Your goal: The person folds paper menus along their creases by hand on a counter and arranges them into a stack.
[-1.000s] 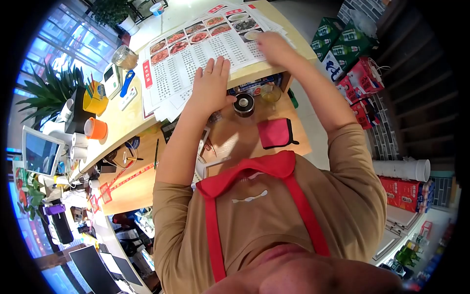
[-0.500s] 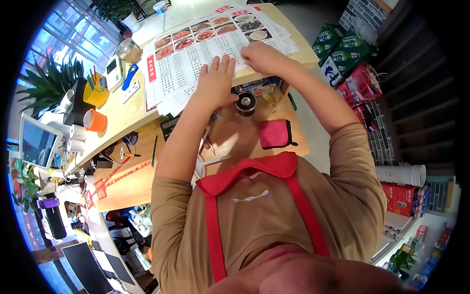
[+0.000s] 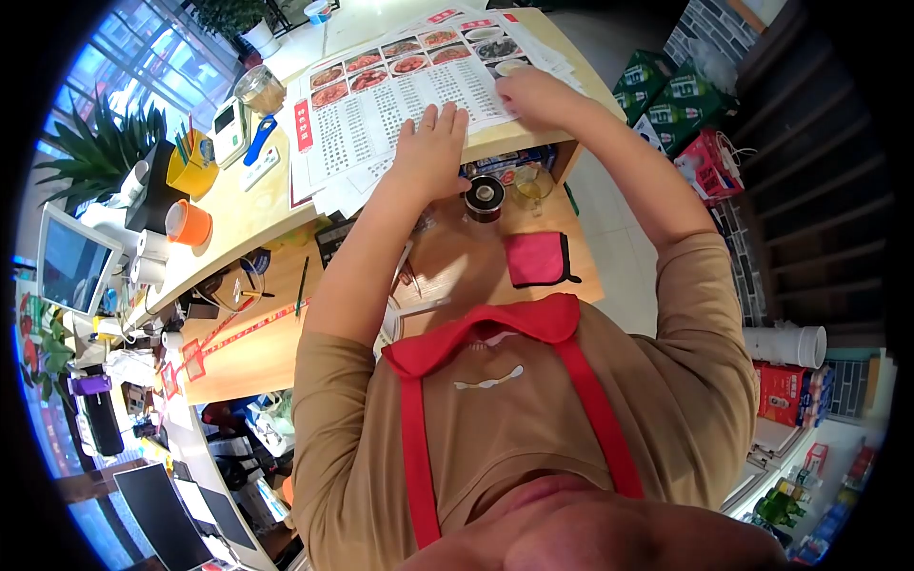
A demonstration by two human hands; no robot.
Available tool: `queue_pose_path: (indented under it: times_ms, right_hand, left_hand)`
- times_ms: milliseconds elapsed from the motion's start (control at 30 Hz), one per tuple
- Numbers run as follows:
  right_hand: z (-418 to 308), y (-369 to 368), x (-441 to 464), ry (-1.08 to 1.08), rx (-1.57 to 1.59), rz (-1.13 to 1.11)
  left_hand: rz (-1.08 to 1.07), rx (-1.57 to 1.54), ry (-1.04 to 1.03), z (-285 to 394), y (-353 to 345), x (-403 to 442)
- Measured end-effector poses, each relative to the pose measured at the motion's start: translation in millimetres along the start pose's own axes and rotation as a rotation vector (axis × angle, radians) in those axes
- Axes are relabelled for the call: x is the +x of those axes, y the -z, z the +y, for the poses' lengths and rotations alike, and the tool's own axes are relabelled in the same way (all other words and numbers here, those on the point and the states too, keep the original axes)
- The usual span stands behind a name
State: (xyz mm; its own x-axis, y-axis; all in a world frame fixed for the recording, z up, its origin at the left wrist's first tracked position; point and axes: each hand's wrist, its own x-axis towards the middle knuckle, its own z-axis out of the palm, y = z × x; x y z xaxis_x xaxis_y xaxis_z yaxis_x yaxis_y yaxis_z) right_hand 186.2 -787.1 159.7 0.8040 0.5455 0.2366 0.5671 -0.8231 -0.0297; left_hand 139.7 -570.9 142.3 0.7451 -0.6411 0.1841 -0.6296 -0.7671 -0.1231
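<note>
A printed menu sheet (image 3: 381,119) with rows of food photos and text columns lies on top of a stack of papers on the wooden counter. My left hand (image 3: 433,152) rests flat on the sheet's near edge, fingers stretched out. At the right side of the same sheet, my right hand (image 3: 538,98) is closed, with its curled fingers touching the paper. Whatever is between those fingers, if anything, is hidden. Below the left hand, on a lower shelf, stand a jar with a black lid (image 3: 485,197) and a glass cup (image 3: 530,187).
A pink cloth pouch (image 3: 537,259) lies on the lower shelf. Along the counter's left are a card terminal (image 3: 229,133), a blue-handled tool (image 3: 260,140), a yellow pen holder (image 3: 191,164), an orange cup (image 3: 188,223) and a glass jar (image 3: 260,91). Green cartons (image 3: 685,105) stand at right.
My right hand has slid a little to the right along the menu sheet's edge. My left hand stays flat on the paper. The whole view has shifted slightly.
</note>
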Motion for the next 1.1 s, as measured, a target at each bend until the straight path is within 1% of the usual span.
queue_pose_path:
  times_ms: [67,100,200,300,400,433,533,567,667,700,733,800,900,1000,1033,1100]
  right_hand:
    - [-14.0,-6.3,10.4,0.058,0.072,0.015]
    - [-22.4,-5.5,5.8,0.055,0.053,0.069]
    - [4.0,-9.0,1.5,-0.010,-0.029,0.047]
    - [10.7,-0.3,-4.7,-0.058,-0.076,0.041]
    - [-6.7,-7.5,9.0,0.074,0.012,0.068]
    - [-16.6,-6.8,3.9,0.065,0.018,0.089]
    - [-0.4,-4.2,0.3,-0.065,-0.005,0.004]
    - [5.7,-0.3,-1.7,-0.076,-0.095,-0.028]
    - [4.9,1.5,4.6,-0.039,-0.149,-0.031]
    - [-2.2,-4.6,6.3,0.010,0.012,0.045]
    - [-17.3,-3.2,8.3,0.052,0.010,0.013]
    - [-21.2,-1.2,3.0,-0.034,0.045,0.051]
    - [7.8,-6.3,-2.2,-0.040,-0.084,0.048]
    - [6.5,11.3,2.4,-0.166,-0.128,-0.010]
    - [6.5,3.6,9.1,-0.085,-0.090,0.055]
    - [-21.2,-5.5,19.7,-0.021,-0.009,0.158]
  left_hand:
    - [0.007,0.002,-0.001,-0.4,-3.3,0.8]
    - [0.010,0.004,0.000,-0.8,-4.4,1.5]
    - [0.019,-0.010,-0.015,-2.4,-3.3,-0.4]
    - [0.019,-0.004,-0.011,-0.7,-1.2,-1.0]
    - [0.014,0.020,-0.004,0.1,-2.5,0.6]
    - [0.021,0.018,-0.010,-0.3,-3.0,1.4]
    - [0.028,0.004,-0.022,-2.7,-5.2,-0.6]
    - [0.029,-0.005,-0.025,-2.8,-4.1,-0.9]
    - [0.023,0.006,-0.006,-1.3,-3.3,-0.2]
    - [0.016,0.015,-0.002,0.0,-3.5,1.0]
    - [0.028,0.015,-0.005,0.9,-4.0,1.3]
    - [0.045,0.019,-0.011,-0.2,-5.2,0.0]
    - [0.041,0.001,-0.025,-1.6,-3.6,-1.3]
    - [0.039,0.006,-0.009,-0.4,-4.4,-0.3]
    - [0.043,0.012,-0.004,-0.6,-3.9,0.6]
    - [0.043,0.022,-0.005,0.8,-5.3,0.4]
